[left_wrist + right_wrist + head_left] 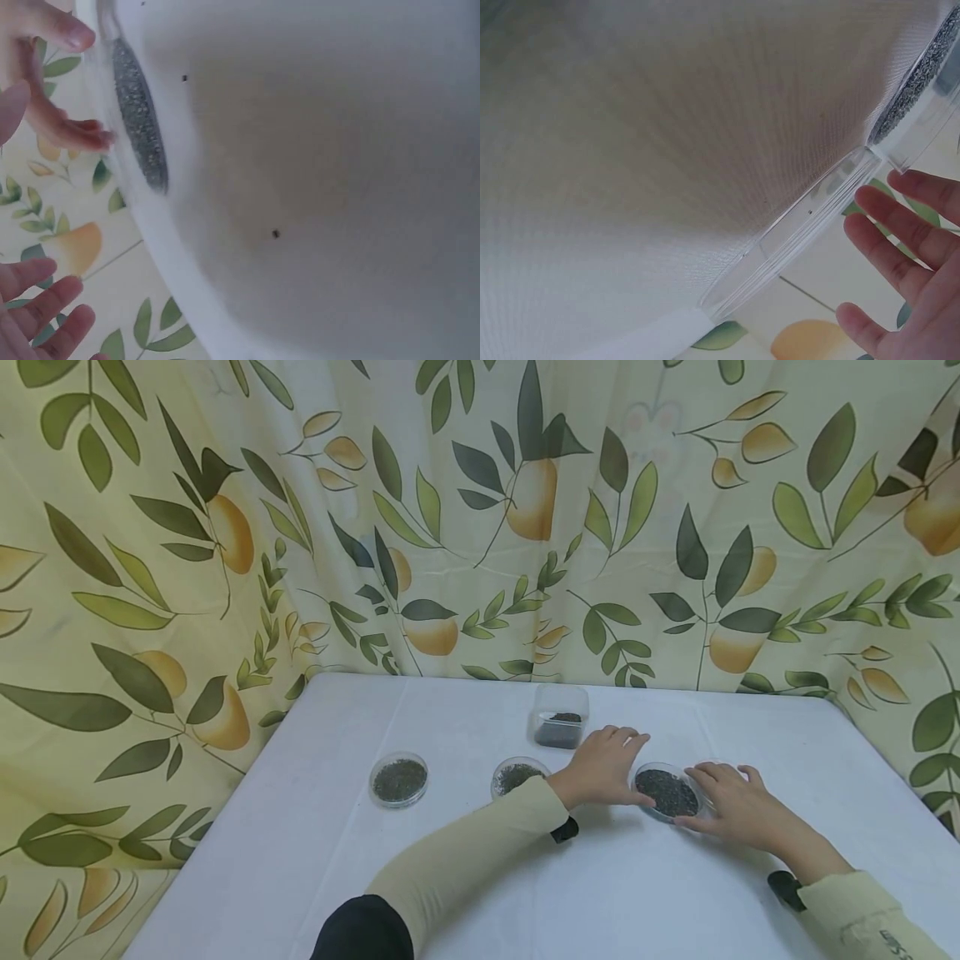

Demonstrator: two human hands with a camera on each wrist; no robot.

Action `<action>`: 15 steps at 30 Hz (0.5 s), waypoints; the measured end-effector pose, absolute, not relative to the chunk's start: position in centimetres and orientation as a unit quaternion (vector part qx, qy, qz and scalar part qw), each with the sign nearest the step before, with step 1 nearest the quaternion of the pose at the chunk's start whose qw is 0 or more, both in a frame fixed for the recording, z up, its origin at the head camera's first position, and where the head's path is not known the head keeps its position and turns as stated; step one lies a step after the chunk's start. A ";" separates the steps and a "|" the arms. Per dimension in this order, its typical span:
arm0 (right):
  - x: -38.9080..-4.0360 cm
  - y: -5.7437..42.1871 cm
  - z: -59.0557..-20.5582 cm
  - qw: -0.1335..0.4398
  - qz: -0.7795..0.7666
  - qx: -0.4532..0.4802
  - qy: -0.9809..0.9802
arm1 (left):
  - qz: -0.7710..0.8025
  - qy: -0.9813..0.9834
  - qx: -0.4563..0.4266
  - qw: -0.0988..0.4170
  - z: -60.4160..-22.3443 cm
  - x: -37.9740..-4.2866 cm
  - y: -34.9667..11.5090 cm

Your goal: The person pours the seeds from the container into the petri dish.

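Observation:
A round clear petri dish (pixel 666 792) filled with dark grey granules sits on the white table between both hands. My right hand (pixel 738 806) holds its right rim, the thumb at the near side and a finger at the far side. My left hand (pixel 603 768) is at its left, fingers spread and thumb beside the rim. In the left wrist view the granules (pixel 139 116) show edge-on, beside the right hand's fingers (pixel 71 133). A clear shallow rim (pixel 795 232) with a few specks lies near the right fingers in the right wrist view; I cannot tell whether it is a separate piece.
A granule-filled petri dish (pixel 399 779) sits at left. Another dish (pixel 516 772) stands partly behind the left forearm. Behind them is a clear box (pixel 559 717) with dark granules inside. Loose specks (pixel 275 234) lie on the white table. A leaf-patterned curtain (pixel 480 568) hangs behind.

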State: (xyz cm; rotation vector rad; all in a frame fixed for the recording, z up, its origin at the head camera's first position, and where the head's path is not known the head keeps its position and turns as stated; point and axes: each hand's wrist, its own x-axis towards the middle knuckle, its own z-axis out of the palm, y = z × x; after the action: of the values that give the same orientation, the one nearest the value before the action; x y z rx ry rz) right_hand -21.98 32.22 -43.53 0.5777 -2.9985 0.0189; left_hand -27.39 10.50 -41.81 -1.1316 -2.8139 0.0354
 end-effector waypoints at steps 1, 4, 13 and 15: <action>-22.0 32.2 -43.5 0.043 0.008 0.188 -0.981 | 0.012 -0.926 -0.374 0.051 -41.9 -27.4 10.6; -22.0 32.2 -43.5 0.043 0.010 0.188 -0.981 | 0.013 -0.926 -0.375 0.038 -42.3 -27.4 10.8; -21.9 32.3 -43.7 0.052 0.020 0.193 -0.980 | 0.027 -0.927 -0.374 0.007 -43.7 -28.0 11.4; -21.9 32.3 -43.7 0.053 0.022 0.192 -0.980 | 0.028 -0.928 -0.372 0.000 -43.9 -28.0 11.5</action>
State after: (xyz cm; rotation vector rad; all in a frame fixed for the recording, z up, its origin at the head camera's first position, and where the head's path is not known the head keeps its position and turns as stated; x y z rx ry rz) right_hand -21.90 32.27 -43.72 0.5842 -2.9787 0.0677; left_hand -28.05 11.49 -43.92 -1.1685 -2.9142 0.0866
